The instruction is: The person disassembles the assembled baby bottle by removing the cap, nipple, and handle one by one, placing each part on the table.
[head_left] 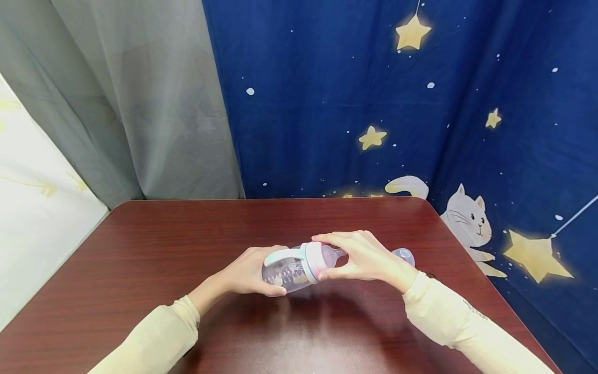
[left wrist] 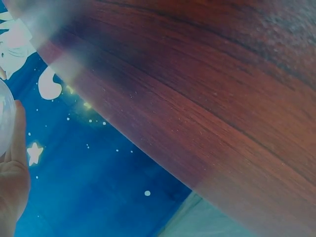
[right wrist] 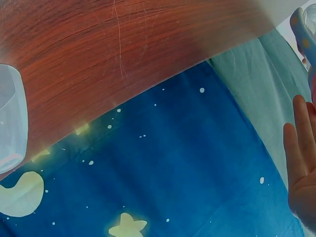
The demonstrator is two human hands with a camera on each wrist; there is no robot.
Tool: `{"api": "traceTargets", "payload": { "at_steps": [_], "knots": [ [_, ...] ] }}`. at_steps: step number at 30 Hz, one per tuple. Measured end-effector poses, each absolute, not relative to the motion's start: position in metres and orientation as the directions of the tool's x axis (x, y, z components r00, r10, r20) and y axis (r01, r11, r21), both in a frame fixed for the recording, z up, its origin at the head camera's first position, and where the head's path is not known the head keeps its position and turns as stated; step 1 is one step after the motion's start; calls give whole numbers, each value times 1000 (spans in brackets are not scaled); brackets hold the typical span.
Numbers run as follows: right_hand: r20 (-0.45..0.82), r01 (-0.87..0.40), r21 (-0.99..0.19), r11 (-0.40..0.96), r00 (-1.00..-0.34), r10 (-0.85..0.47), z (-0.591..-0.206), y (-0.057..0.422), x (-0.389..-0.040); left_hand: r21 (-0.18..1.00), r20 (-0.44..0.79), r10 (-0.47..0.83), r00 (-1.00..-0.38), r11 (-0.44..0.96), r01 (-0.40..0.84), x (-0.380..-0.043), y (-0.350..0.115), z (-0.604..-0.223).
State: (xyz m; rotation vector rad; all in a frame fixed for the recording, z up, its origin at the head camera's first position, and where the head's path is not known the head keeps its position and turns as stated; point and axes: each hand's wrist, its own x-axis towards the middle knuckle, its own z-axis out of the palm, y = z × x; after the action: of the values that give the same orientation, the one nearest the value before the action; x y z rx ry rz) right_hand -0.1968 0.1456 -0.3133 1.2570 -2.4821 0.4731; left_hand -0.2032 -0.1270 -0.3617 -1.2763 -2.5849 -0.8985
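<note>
A clear baby bottle (head_left: 290, 274) with a pale blue handle and a pink collar (head_left: 316, 258) lies tilted sideways between both hands in the head view. My left hand (head_left: 249, 271) grips its body from the base end, the thumb along the near side. At the other end, my right hand (head_left: 363, 257) holds the pink collar between thumb and fingers, its palm partly hiding the teat (head_left: 333, 254). Behind the right wrist stands a clear cap (head_left: 404, 255), partly covered by the arm; the right wrist view also catches this cap (right wrist: 12, 118) at its left edge.
A dark red wooden table (head_left: 196, 228) lies beneath the hands. Past its far edge hang a grey curtain (head_left: 173, 104) and a blue curtain (head_left: 317, 104) with stars and a white cat. A white surface (head_left: 37, 218) borders the table's left side.
</note>
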Motion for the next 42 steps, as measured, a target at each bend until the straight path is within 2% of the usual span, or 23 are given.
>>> {"api": "traceTargets", "payload": {
  "at_steps": [15,24,31,36,42],
  "knots": [
    [417,-836,-119,536,-532,-737,-313,145,-198,439,358,692,-627,468,767,-204,-128,-363],
    [451,-884,-89,459,-447,-773,-312,147,-201,446,362,695,-622,457,770,-204,-128,-363],
    [463,-898,-96,429,-422,-780,-313,147,-202,446,362,693,-623,458,769,-205,-128,-363],
    [460,-897,-110,427,-427,-779,-313,147,-202,455,355,688,-633,465,760,-205,-128,-364],
    [422,-871,-119,477,-479,-770,-313,148,-199,453,355,687,-634,467,759,-204,-128,-366]
  ]
}}
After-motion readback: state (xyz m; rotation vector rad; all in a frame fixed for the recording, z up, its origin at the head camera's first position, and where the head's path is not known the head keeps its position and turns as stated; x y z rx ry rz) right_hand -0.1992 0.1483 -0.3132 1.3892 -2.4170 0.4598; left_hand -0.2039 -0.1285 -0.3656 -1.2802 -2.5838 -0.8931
